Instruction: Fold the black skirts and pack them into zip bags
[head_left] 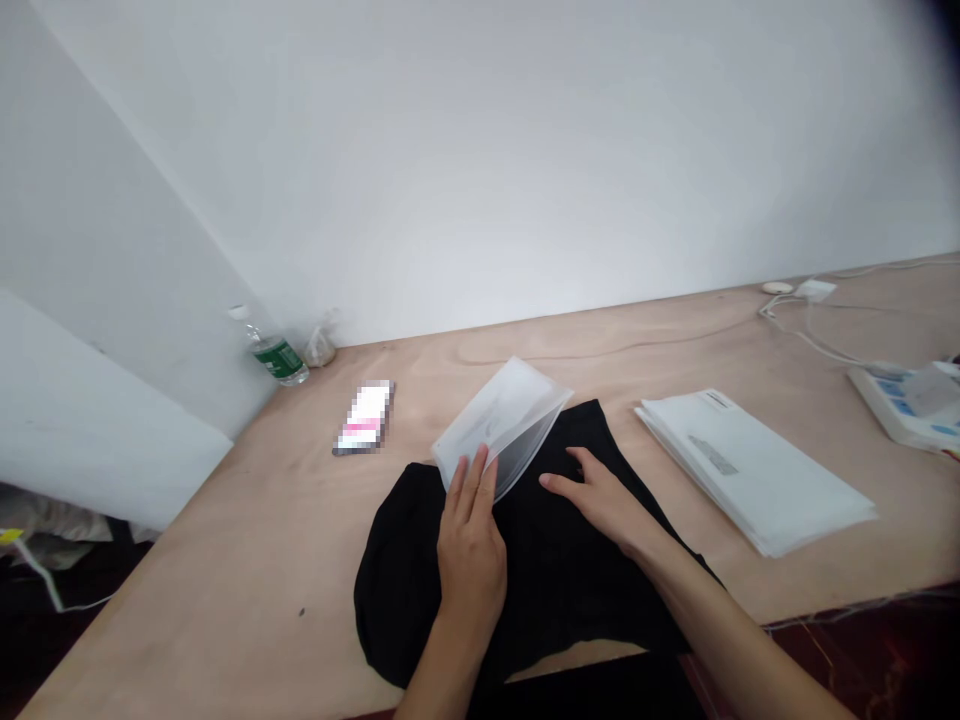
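Observation:
A translucent plastic bag (506,400) lies with its mouth gaping toward me, on top of a black folded garment (577,580). My left hand (471,540) rests with its fingers stretched out on the near edge of the bag. To the right of the bag's mouth, my right hand (596,495) hovers at the garment, thumb and fingers apart, with nothing seen in it. Whether its fingertips touch the cloth I cannot tell. The garment spreads across the front of the table beneath both forearms.
A stack of similar white bags (757,470) lies at right, near a power strip (900,405) with white cables (802,330). At left are a phone (366,417), a water bottle (277,355) and a small knotted plastic bag (321,347). A white wall (525,170) backs the wooden table (247,540).

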